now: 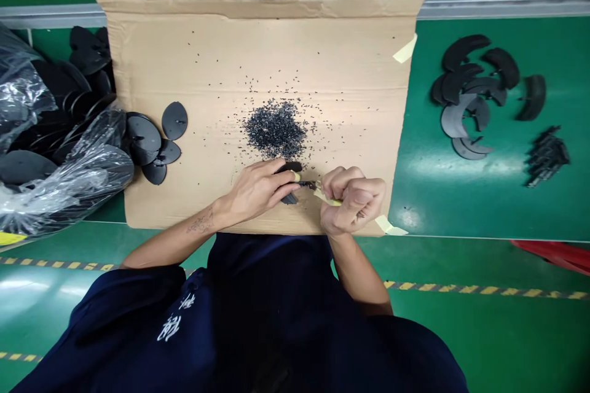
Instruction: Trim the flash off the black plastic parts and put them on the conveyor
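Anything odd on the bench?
Yes: the cardboard sheet is strewn with small black bits. They form a dense heap near the middle, with loose ones scattered out toward its top edge. That looks odd because they lie loose, like a spill or trimmings; the view can't settle which.

Both our bare forearms angle in toward the middle, the left forearm (184, 236) slanting across from the side with a tattoo (201, 221) near the wrist. Our left grip (255, 190) lies back of hand up, fingers (283, 179) together and reaching rightward. Our right grip (353, 199) curls into a tight fist just beside it, knuckles bent, above the right wrist (335, 236)
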`<state>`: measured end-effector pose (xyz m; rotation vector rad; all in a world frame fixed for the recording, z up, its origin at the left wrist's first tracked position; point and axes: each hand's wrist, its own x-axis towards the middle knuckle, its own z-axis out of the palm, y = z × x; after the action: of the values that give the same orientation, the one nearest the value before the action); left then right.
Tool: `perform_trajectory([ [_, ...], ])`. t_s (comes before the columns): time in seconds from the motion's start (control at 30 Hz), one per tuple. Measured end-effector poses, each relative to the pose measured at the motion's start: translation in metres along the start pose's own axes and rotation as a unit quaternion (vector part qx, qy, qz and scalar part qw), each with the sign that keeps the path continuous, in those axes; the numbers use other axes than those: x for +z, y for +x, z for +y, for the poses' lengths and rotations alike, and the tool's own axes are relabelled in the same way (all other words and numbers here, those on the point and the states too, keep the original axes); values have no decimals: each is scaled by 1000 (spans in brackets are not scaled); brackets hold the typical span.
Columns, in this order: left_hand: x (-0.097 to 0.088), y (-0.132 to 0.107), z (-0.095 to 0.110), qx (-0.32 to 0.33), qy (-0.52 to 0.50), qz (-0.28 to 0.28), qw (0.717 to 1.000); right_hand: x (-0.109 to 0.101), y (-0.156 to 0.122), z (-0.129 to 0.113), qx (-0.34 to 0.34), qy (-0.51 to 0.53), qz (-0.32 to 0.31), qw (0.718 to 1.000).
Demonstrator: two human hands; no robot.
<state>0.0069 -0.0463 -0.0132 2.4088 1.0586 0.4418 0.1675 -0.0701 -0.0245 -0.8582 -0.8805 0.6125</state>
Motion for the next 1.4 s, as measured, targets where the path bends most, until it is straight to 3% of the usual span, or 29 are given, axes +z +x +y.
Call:
perform_trajectory([
  [0.2, -13, -3, 11, -93, -189, -13, 978, -2, -1, 2, 29, -20, 25, 999],
  [0.33, -7, -3, 12, -170, -264, -21, 949, -2, -2, 2, 14, -14, 10, 1000],
  [0.43, -1, -2, 10, -193, -297, -23, 935, -2, -3, 2, 5, -8, 7, 1000],
  [0.63, -8, 3, 11, -209, -330, -43, 920, -3, -4, 3, 5, -12, 8, 1000],
  [0.97, -7, 11, 9, -211, -323, -84, 919, -3, -5, 3, -11, -10, 0, 1000],
  [1.27, -18, 25, 11, -166, -247, -77, 952, -5, -8, 2, 1, -4, 0, 1000],
  [1.4, -17, 27, 7, -189, -298, -101, 930, -6, -9, 3, -8, 4, -3, 1000],
])
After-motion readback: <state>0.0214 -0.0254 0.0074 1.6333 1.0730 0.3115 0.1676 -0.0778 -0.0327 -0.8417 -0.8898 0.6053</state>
